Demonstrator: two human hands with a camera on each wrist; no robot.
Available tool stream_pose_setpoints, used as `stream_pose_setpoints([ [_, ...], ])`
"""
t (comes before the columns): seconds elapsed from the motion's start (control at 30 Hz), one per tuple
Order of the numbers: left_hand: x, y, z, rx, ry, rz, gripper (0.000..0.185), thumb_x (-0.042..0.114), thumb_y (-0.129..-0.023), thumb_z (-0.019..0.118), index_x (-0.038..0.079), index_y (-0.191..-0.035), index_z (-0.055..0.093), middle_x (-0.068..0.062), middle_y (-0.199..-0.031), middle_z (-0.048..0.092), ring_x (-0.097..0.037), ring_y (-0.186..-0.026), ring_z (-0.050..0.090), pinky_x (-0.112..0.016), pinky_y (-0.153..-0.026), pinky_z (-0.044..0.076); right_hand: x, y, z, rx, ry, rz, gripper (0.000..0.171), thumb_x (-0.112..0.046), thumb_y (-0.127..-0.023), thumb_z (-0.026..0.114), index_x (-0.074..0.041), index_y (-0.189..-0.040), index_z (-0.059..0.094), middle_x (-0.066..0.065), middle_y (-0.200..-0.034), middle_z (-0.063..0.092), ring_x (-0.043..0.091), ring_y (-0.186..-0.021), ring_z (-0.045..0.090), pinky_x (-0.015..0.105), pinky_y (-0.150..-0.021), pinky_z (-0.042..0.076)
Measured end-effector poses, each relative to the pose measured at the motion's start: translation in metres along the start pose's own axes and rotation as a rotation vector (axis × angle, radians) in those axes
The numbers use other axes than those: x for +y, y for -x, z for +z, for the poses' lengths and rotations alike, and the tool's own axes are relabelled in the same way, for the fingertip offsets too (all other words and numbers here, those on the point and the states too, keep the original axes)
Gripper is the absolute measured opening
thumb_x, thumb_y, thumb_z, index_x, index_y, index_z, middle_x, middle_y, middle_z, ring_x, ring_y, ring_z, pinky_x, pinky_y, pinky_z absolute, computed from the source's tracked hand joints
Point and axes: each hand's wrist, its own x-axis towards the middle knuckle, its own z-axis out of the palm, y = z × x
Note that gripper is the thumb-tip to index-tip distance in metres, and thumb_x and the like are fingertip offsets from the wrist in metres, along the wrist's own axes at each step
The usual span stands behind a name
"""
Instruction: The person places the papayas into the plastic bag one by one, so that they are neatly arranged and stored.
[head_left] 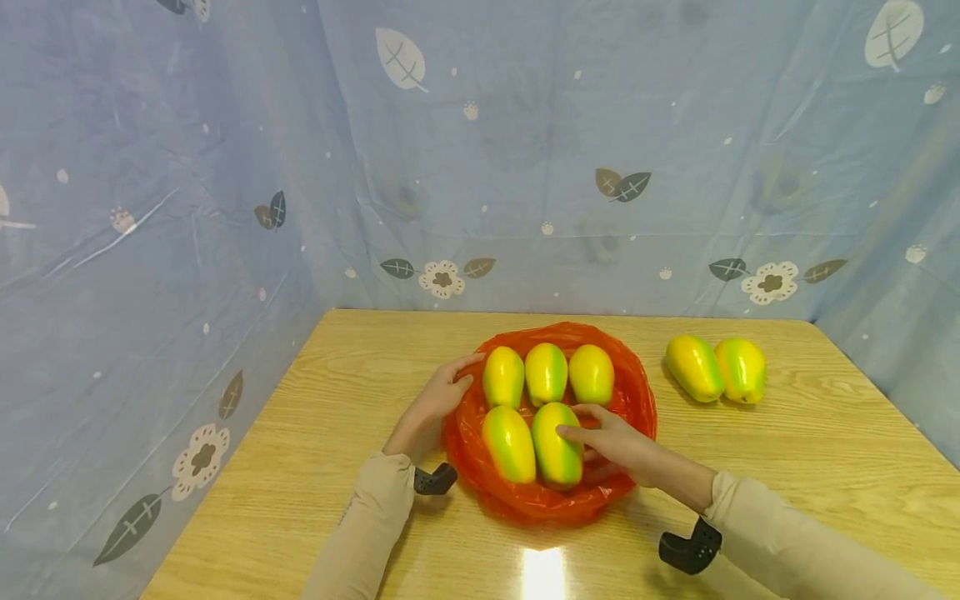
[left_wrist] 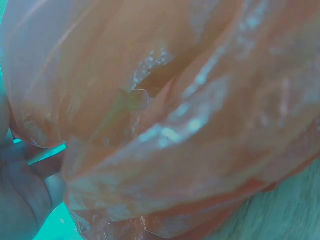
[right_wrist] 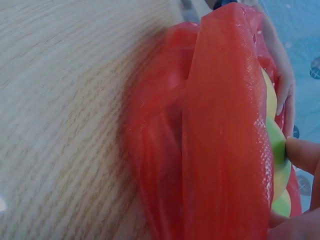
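Observation:
A red plastic bag (head_left: pixel 637 392) lies open on the wooden table (head_left: pixel 300 467) with several yellow-green fruits in it. Three of them sit in the back row, two in front. My right hand (head_left: pixel 581 425) reaches in from the right and grips the front right fruit (head_left: pixel 555 462), thumb on its far side. My left hand (head_left: pixel 459 375) holds the bag's left rim beside the back left fruit (head_left: pixel 503 377). The left wrist view is filled by the bag (left_wrist: pixel 190 125), with my fingers (left_wrist: pixel 25 190) at the lower left. In the right wrist view the bag's wall (right_wrist: pixel 220 150) hides most of the fruit.
Two more yellow-green fruits (head_left: pixel 716 368) lie side by side on the table right of the bag. Blue leaf-printed sheeting (head_left: pixel 150 250) walls the table at the back and on both sides. Bare wood lies left of and in front of the bag.

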Motion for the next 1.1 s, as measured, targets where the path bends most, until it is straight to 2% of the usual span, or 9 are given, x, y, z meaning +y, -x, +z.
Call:
stream_pose_setpoints([
  [0.37, -0.002, -0.001, 0.001, 0.001, 0.002, 0.016, 0.042, -0.003, -0.097, 0.042, 0.005, -0.138, 0.049, -0.015, -0.145, 0.040, -0.031, -0.137, 0.029, -0.047, -0.111, 0.024, 0.004, 0.001, 0.002, -0.049, -0.142, 0.030, 0.074, -0.034, -0.090, 0.066, -0.001, -0.144, 0.028, 0.018, -0.114, 0.052, 0.028, -0.090, 0.057, 0.041, -0.075, 0.055],
  [0.57, -0.002, 0.000, 0.001, 0.000, -0.006, 0.027, 0.042, -0.003, -0.097, 0.043, 0.004, -0.138, 0.049, -0.016, -0.144, 0.041, -0.031, -0.137, 0.029, -0.046, -0.111, 0.024, 0.004, 0.001, -0.003, -0.087, -0.147, 0.014, 0.076, -0.035, -0.090, 0.066, -0.001, -0.145, 0.025, 0.019, -0.117, 0.053, 0.027, -0.093, 0.059, 0.042, -0.076, 0.055],
  [0.8, 0.001, 0.000, 0.000, -0.004, 0.013, -0.009, 0.043, -0.002, -0.098, 0.042, 0.007, -0.139, 0.049, -0.015, -0.146, 0.039, -0.031, -0.137, 0.029, -0.047, -0.110, 0.025, 0.001, 0.003, -0.015, -0.128, -0.159, -0.003, 0.070, -0.032, -0.093, 0.061, 0.000, -0.144, 0.026, 0.022, -0.129, 0.046, 0.032, -0.106, 0.056, 0.045, -0.080, 0.054],
  [1.1, 0.002, 0.002, -0.001, -0.010, 0.012, 0.000, 0.044, -0.003, -0.097, 0.041, 0.007, -0.139, 0.049, -0.016, -0.147, 0.038, -0.033, -0.137, 0.029, -0.048, -0.109, 0.025, 0.004, 0.005, -0.016, -0.187, -0.189, -0.005, 0.070, -0.031, -0.094, 0.060, 0.003, -0.143, 0.023, 0.022, -0.124, 0.048, 0.028, -0.096, 0.061, 0.045, -0.078, 0.055],
])
